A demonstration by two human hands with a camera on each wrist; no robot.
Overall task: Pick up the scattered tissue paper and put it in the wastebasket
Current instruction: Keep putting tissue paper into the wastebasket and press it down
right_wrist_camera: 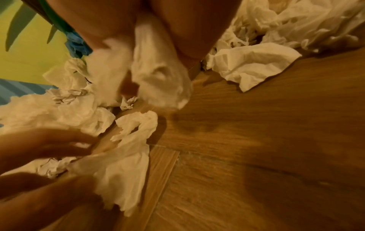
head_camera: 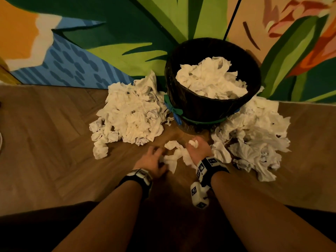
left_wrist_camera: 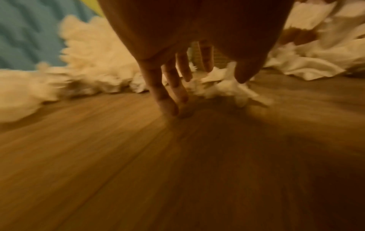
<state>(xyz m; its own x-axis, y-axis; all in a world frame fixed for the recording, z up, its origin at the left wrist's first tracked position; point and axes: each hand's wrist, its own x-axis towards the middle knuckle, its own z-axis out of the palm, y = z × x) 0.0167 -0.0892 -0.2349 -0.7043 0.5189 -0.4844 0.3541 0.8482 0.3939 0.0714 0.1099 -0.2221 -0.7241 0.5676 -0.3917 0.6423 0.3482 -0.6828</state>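
The black wastebasket (head_camera: 200, 106) stands against the painted wall, heaped with white tissue (head_camera: 211, 79). Large piles of crumpled tissue lie on the floor to its left (head_camera: 131, 113) and right (head_camera: 254, 135). In front of it my right hand (head_camera: 195, 145) grips a wad of tissue (right_wrist_camera: 158, 78) that hangs from the fist. My left hand (head_camera: 157, 156) is low over the floor with fingers (left_wrist_camera: 169, 93) spread and straight, their tips at the wood. It touches the loose tissue strip (head_camera: 174, 153) lying between the two hands, which also shows as a strip (right_wrist_camera: 126, 164) in the right wrist view.
The floor is brown herringbone wood (head_camera: 54, 142). A green band and blue knot (head_camera: 175, 113) wrap the basket's lower part. The colourful mural wall (head_camera: 91, 51) closes off the back. My knees fill the bottom of the head view.
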